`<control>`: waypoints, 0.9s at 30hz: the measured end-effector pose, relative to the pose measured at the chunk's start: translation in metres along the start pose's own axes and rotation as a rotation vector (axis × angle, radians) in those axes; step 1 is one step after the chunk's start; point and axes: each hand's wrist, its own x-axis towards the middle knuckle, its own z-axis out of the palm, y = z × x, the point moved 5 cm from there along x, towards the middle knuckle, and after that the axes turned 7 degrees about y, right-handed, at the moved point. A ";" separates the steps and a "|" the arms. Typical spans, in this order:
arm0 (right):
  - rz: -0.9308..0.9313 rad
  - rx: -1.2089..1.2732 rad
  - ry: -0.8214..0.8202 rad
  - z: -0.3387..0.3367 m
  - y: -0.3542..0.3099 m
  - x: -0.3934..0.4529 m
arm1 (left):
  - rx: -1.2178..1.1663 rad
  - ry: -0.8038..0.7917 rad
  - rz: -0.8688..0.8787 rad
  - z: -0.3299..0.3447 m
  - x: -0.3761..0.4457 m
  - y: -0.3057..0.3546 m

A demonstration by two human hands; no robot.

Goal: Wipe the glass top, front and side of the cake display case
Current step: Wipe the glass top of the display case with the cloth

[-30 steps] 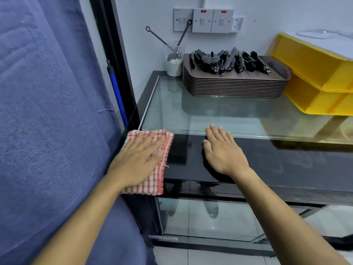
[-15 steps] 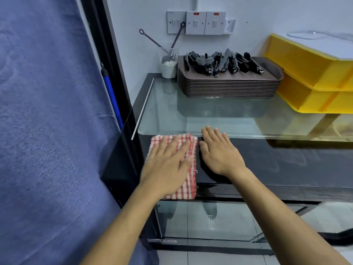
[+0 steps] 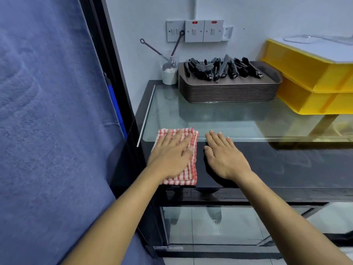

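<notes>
The cake display case (image 3: pixel 286 165) has a glass top with a black near band and a glass front below. A folded red-and-white checked cloth (image 3: pixel 191 175) lies flat on the black band at the case's near left corner. My left hand (image 3: pixel 171 155) presses flat on the cloth, fingers spread and pointing away from me. My right hand (image 3: pixel 224 156) rests palm down on the bare black band just right of the cloth, holding nothing.
At the back of the top stand a stack of brown trays (image 3: pixel 229 88) loaded with black tongs, a plastic cup (image 3: pixel 169 71) with utensils, and yellow crates (image 3: pixel 315 79) at the right. A blue fabric (image 3: pixel 53 121) hangs at the left beside a black frame.
My left hand slid the cloth to the right along the black band, from the left corner to close beside my right hand. My right hand stayed in place.
</notes>
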 end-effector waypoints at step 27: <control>-0.034 0.060 -0.023 0.017 -0.019 0.113 | -0.020 0.039 -0.217 -0.011 0.120 -0.071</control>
